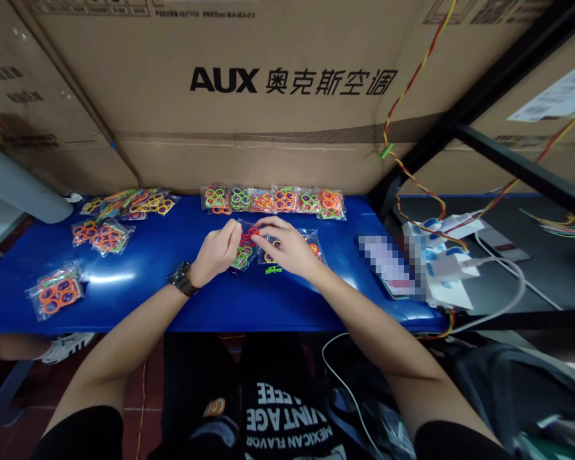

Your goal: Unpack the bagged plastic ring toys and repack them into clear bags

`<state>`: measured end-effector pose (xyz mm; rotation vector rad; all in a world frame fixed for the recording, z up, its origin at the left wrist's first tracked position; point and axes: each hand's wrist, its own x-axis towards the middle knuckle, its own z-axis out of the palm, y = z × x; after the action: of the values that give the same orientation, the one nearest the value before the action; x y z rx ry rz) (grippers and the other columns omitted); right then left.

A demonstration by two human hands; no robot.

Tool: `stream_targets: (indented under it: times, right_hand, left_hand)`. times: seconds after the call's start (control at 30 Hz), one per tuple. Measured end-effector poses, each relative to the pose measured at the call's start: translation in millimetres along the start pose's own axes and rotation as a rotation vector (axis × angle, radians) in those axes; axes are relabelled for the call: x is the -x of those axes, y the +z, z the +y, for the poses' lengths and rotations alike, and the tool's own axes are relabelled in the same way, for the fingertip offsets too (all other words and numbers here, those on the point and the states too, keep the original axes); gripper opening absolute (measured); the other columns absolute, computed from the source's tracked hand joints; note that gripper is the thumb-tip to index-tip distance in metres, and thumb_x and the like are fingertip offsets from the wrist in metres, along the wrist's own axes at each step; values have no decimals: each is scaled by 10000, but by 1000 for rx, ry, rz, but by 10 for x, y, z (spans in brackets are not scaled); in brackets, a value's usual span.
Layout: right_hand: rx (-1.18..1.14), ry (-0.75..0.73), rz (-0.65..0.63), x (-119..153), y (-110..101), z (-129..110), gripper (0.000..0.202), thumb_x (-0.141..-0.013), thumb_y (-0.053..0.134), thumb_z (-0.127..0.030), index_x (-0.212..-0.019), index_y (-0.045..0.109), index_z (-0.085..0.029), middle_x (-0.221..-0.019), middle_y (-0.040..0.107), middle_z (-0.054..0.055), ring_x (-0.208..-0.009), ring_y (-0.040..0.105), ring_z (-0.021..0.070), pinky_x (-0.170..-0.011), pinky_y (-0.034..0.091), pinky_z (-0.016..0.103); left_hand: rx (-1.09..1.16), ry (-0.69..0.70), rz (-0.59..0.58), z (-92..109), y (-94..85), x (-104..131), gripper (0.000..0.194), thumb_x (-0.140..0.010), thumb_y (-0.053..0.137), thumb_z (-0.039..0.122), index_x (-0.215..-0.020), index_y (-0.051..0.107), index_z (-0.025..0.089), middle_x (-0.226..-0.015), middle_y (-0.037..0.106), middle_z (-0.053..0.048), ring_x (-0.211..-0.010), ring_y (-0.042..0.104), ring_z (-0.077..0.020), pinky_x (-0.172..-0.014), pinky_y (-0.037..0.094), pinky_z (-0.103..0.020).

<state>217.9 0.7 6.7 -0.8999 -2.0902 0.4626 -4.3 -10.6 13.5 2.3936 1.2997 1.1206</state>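
Observation:
My left hand (pixel 216 252), a dark watch on its wrist, is closed with thumb and fingers pinching the edge of a small clear plastic bag. Against the bag's mouth is a red ringed plastic piece (pixel 253 232), pinched by the fingertips of my right hand (pixel 290 248). Just below them lies a bag with green rings (pixel 242 257), partly covered by my left hand. Another clear bag with a yellow face piece (pixel 314 248) lies partly under my right hand. A small loose green piece (pixel 273 270) rests on the blue tabletop (pixel 263 306).
Along the back edge stands a row of filled bags (pixel 273 200). More bags (pixel 144 201) lie at the left, with an orange-ringed bag (pixel 57 294) nearer the front. A phone (pixel 388 265) and a power strip (pixel 443 255) sit at right, before a large cardboard box (pixel 292 134).

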Motion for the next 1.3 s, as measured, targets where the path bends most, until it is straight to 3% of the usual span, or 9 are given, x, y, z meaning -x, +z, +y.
stream_targets:
  times: [0.13,0.23,0.4,0.47,0.57,0.7,0.9,1.17,1.3]
  right_hand:
    - [-88,56,-63,2,12,-56,275,-1057,600,-457,-991,794,-273,-1088,773,50,-953,734,207,-893,572,387]
    - [-191,136,-82,4,38,-70,333,-1040,601,-509,-912,786,-263,-964,769,29,-838,701,186,-807,548,355]
    - [-329,329,54,-25,49,73,386,-938,693,-607,-822,771,-247,-801,724,1,-720,609,171,-707,479,334]
    - [-379,423,166,-52,31,167,402,-901,716,-631,-789,764,-247,-744,692,-9,-697,575,167,-693,460,331]
    - [-463,530,336,-89,12,288,384,-867,749,-622,-772,760,-250,-708,664,-15,-695,564,163,-726,472,330]
    - [-536,578,401,-101,46,380,367,-833,778,-620,-808,768,-253,-749,682,-11,-703,573,157,-754,487,333]
    - [-555,570,354,-84,95,401,422,-836,751,-681,-829,745,-260,-813,708,0,-772,608,178,-786,509,352]
    - [-506,455,316,-99,3,293,440,-868,739,-676,-742,701,-256,-820,666,1,-816,588,182,-843,497,346]
    - [-494,432,303,-104,-6,288,414,-892,723,-661,-798,748,-258,-844,674,-2,-838,598,183,-859,498,350]
  left_hand:
    - [39,-45,7,46,-4,-5,294,-1137,384,364,-944,556,223,-700,581,19,-587,565,-138,-614,415,-292]
    - [162,-143,83,48,11,-8,305,-1139,393,429,-1031,594,227,-732,639,13,-618,609,-136,-630,461,-282]
    - [392,-317,258,-120,22,-56,350,-1124,418,493,-1028,619,223,-845,690,-27,-655,621,-121,-567,496,-246]
    - [501,-386,225,-206,28,-80,329,-1080,519,514,-1010,636,215,-861,699,-41,-663,638,-129,-517,498,-238]
    - [679,-489,33,-282,68,-99,315,-970,698,505,-1019,669,196,-836,727,-54,-618,666,-139,-472,516,-244]
    - [767,-520,-153,-285,133,-89,304,-923,758,473,-969,701,178,-863,790,-102,-607,707,-149,-529,582,-276]
    - [731,-525,-123,-291,110,-76,317,-953,724,473,-821,659,193,-822,795,-103,-582,705,-141,-536,584,-285]
    - [749,-501,-91,-302,94,-89,310,-950,720,493,-850,683,202,-831,794,-90,-574,688,-131,-533,581,-273]
    - [745,-494,-73,-300,92,-97,310,-953,713,485,-842,680,197,-821,787,-76,-554,667,-116,-526,566,-261]
